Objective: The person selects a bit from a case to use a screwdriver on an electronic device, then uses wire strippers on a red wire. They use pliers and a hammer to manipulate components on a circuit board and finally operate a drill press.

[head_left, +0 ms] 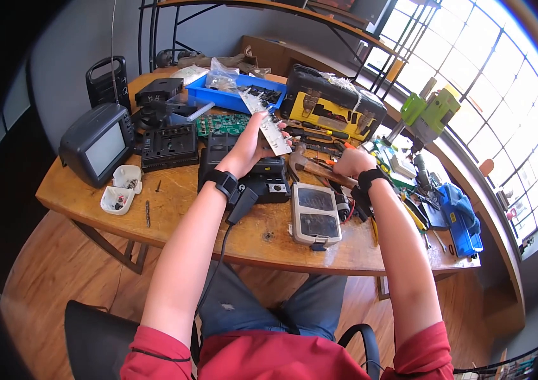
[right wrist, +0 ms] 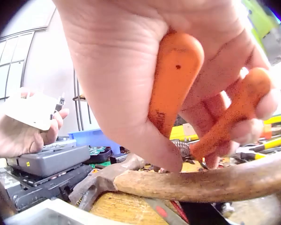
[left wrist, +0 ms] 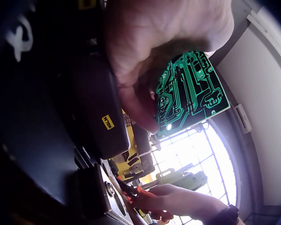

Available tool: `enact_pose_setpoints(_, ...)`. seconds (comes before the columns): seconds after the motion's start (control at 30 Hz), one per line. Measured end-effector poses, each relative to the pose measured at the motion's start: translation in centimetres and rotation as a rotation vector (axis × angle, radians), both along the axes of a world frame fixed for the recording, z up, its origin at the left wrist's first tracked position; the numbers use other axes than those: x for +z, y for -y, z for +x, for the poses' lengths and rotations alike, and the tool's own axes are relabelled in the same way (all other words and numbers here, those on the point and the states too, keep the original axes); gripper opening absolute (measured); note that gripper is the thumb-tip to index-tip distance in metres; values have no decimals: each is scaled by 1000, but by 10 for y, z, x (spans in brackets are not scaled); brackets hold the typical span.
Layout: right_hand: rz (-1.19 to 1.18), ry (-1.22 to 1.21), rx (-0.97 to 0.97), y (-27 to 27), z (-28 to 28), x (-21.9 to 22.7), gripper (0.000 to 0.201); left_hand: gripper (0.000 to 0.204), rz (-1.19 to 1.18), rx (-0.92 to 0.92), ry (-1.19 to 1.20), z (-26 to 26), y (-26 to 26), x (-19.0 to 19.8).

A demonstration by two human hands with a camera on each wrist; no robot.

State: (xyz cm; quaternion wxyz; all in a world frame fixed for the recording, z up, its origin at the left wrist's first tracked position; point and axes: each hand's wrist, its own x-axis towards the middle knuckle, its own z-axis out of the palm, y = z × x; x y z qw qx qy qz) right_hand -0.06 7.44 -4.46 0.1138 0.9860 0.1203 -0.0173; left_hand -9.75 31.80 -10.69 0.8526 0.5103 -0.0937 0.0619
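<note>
My left hand (head_left: 251,147) grips a circuit board (head_left: 272,134) up over the bench. Its pale face with small parts shows in the head view; its green traced underside (left wrist: 192,93) shows in the left wrist view. My right hand (head_left: 352,164) is low among the tools at the right. In the right wrist view its thumb and fingers curl round the two orange handles of spring-loaded pliers (right wrist: 175,79); their jaws are hidden. A claw hammer (right wrist: 178,183) with a wooden handle lies just below that hand. Under my left wrist sits a black device (head_left: 275,183).
A clear-lidded parts case (head_left: 316,215) lies near the front edge. Behind stand a blue tray (head_left: 218,98) and a black-and-yellow toolbox (head_left: 335,104). A small television (head_left: 96,144) and a white container (head_left: 121,190) are at the left, a green drill stand (head_left: 430,114) at the right.
</note>
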Motion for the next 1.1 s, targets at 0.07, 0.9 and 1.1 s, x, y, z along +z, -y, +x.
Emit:
enact_pose_setpoints(0.07, 11, 23, 21, 8, -1, -4, 46, 68, 11, 11, -10, -2, -1, 1)
enact_pose_setpoints(0.9, 1047, 690, 214, 49, 8, 84, 38, 75, 1567, 744, -81, -16, -15, 75)
enact_pose_setpoints(1.1, 1230, 725, 305, 48, 25, 102, 38, 73, 1854, 835, -74, -19, -28, 39)
